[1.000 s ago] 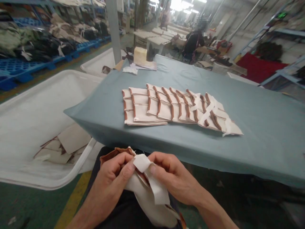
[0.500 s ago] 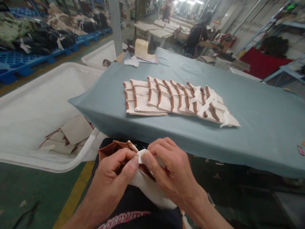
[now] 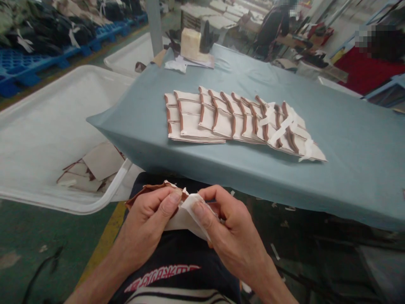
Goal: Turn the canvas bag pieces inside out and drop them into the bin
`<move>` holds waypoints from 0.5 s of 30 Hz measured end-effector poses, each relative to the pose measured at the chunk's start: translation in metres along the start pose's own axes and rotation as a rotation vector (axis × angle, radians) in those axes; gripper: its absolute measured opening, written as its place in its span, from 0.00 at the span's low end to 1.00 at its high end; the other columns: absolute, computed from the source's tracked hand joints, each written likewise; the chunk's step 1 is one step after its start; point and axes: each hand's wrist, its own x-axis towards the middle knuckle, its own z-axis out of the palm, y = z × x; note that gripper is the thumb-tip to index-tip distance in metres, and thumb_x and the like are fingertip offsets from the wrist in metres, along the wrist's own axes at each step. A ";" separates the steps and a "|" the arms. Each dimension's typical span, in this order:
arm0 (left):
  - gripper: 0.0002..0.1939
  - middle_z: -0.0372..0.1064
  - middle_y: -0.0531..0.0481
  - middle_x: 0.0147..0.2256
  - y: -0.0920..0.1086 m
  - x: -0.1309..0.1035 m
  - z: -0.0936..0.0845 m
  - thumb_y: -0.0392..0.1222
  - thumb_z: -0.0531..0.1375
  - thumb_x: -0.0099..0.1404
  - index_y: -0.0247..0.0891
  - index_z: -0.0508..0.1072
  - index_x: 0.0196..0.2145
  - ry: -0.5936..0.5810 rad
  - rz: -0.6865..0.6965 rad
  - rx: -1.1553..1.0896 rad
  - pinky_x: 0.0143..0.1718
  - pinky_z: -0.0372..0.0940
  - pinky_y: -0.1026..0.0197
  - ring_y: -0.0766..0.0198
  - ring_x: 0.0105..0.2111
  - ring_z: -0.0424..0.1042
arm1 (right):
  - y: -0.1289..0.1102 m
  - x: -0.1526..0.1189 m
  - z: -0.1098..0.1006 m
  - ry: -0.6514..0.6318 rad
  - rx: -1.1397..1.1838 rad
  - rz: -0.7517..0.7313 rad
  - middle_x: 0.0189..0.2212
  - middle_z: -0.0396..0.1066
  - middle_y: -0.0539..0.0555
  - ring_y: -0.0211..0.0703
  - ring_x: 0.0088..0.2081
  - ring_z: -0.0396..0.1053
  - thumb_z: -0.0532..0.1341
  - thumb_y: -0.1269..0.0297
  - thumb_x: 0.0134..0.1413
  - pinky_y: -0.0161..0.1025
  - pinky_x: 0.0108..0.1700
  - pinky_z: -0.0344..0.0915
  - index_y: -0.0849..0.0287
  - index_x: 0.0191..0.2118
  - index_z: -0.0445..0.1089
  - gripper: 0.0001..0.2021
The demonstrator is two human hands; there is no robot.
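Over my lap, a cream fabric piece with brown edging (image 3: 180, 222) is held between both hands. My left hand (image 3: 152, 215) pinches its brown-trimmed edge between thumb and fingers. My right hand (image 3: 224, 215) is closed on a white part of the fabric, thumb on top, just right of the left fingertips. Whether that white part is a separate strip I cannot tell. Beyond the hands, overlapping cream pieces with brown edges (image 3: 207, 116) lie in a row on the blue-green covered table (image 3: 133, 139). White strips (image 3: 281, 129) rest on the row's right end.
A large white bin (image 3: 28, 139) at the left holds cream and brown pieces (image 3: 103, 162). At the table's far end are a yellowish block (image 3: 190, 43) and white scraps (image 3: 176, 66). Behind stand a metal post (image 3: 155, 27), blue pallets (image 3: 60, 63) and a seated person (image 3: 274, 27).
My right hand has shifted slightly away from my left, and more of the white fabric shows between them. The brown-edged piece sits lower and flatter. The camera view has tilted down.
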 end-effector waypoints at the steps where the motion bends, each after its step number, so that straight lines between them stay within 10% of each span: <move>1: 0.25 0.65 0.54 0.25 0.001 0.001 0.001 0.57 0.59 0.77 0.38 0.77 0.27 0.000 -0.006 0.001 0.23 0.56 0.64 0.65 0.24 0.61 | 0.000 0.002 0.001 -0.004 -0.009 0.008 0.22 0.68 0.45 0.36 0.21 0.62 0.63 0.45 0.74 0.34 0.24 0.53 0.54 0.44 0.75 0.16; 15: 0.25 0.52 0.57 0.23 -0.014 0.004 -0.005 0.56 0.59 0.76 0.41 0.66 0.23 -0.077 -0.082 -0.039 0.22 0.49 0.62 0.67 0.23 0.51 | -0.004 0.021 -0.011 -0.112 -0.064 0.096 0.21 0.62 0.43 0.35 0.23 0.58 0.65 0.54 0.65 0.31 0.24 0.48 0.54 0.33 0.68 0.12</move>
